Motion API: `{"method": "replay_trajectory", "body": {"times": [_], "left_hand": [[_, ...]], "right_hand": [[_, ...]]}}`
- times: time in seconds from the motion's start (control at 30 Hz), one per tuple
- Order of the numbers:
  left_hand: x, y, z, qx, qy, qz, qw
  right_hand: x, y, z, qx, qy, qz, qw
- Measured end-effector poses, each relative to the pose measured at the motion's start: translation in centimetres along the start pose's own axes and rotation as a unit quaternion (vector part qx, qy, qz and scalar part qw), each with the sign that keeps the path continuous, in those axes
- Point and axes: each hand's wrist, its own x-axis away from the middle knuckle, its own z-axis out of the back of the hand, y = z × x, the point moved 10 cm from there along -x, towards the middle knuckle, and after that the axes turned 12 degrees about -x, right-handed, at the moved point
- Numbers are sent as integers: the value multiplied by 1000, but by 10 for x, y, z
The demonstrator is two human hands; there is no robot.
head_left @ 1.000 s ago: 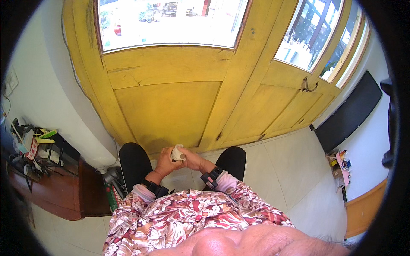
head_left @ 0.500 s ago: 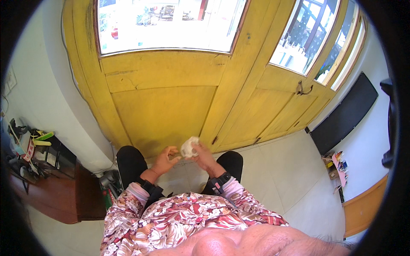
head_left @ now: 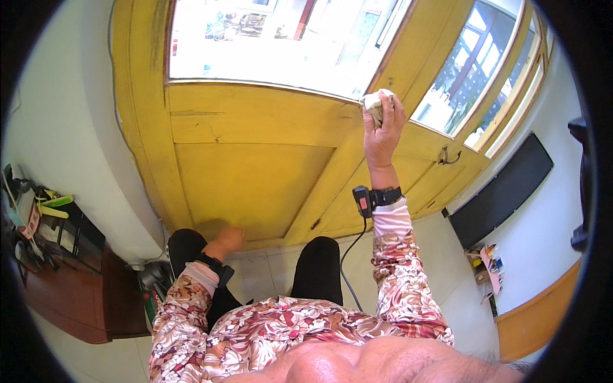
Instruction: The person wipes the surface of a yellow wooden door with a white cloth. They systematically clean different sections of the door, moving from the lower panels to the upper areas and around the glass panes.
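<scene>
Fingers (head_left: 398,110) of the right hand (head_left: 382,135) curl around a crumpled pale cloth (head_left: 369,101), gripping it, with its edge showing on the left. That arm stretches far forward and up, so the cloth sits before the yellow door (head_left: 239,191), at the lower right corner of its large pane (head_left: 281,51). Whether the cloth touches the wood or the glass, I cannot tell.

On the near left, the left hand (head_left: 228,240) is low, just right of the left knee (head_left: 185,245) and before the foot of the door. It is blurred, so I cannot tell whether its fingers are spread or closed; no object shows in it.

Black straps circle both wrists; the right strap (head_left: 387,196) carries a small box (head_left: 363,202), from which a dark cable (head_left: 345,271) hangs in a curve beside the right knee (head_left: 317,268). Both sleeves are floral with pink cuffs.

Farther right, a metal handle (head_left: 449,156) is on the door, and a black panel (head_left: 503,191) leans by the white wall above a small pink shelf (head_left: 490,269). At left is a brown cabinet (head_left: 64,300) with clutter (head_left: 51,207) on top. Pale tiles (head_left: 440,274) cover the floor.
</scene>
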Motion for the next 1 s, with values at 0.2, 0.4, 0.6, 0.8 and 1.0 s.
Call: {"method": "replay_trajectory", "body": {"times": [0.2, 0.4, 0.6, 0.8, 1.0], "left_hand": [[14, 32, -39, -26, -92, -140, 985], [14, 27, -38, -10, -95, -93, 991], [22, 38, -27, -12, -101, -119, 988], [32, 19, -19, -8, -97, -83, 992], [35, 10, -31, -20, -178, -47, 983]], "right_hand": [[8, 0, -47, 62, 10, -11, 998], [5, -5, -57, 37, 18, -85, 996], [-8, -89, -108, -32, -16, -24, 999], [-30, -188, -167, -124, -34, 26, 991], [-54, -268, -216, -242, -71, 46, 967]]}}
